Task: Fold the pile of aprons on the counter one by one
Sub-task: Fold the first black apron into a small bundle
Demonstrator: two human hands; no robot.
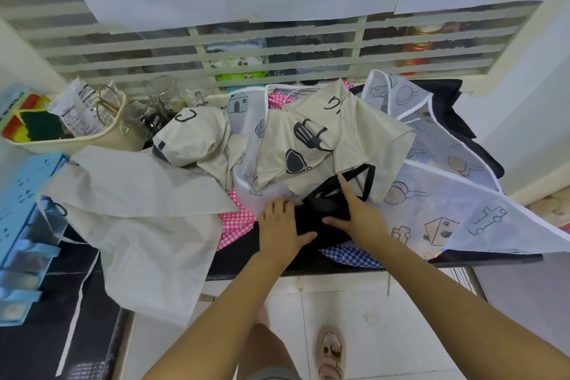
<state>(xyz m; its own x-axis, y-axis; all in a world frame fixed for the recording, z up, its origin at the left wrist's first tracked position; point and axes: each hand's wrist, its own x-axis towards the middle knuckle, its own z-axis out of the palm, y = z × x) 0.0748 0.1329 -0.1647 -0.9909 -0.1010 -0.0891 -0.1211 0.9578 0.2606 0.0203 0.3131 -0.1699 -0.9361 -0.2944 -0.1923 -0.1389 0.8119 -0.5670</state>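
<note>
Both hands lay flat, fingers spread, on a black apron (320, 219) near the worktop's (339, 265) front edge, the left hand (282, 227) beside the right hand (359, 213). A beige printed apron (296, 145) (crumpled) lay behind them, a sheer white apron (456, 194) spilled over the right corner, and pink checked cloth (234, 225) showed underneath.

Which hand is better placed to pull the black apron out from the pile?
Probably the right hand: its fingers reach the black apron straps. The left hand lies flat at its edge, beside the white printed apron.
</note>
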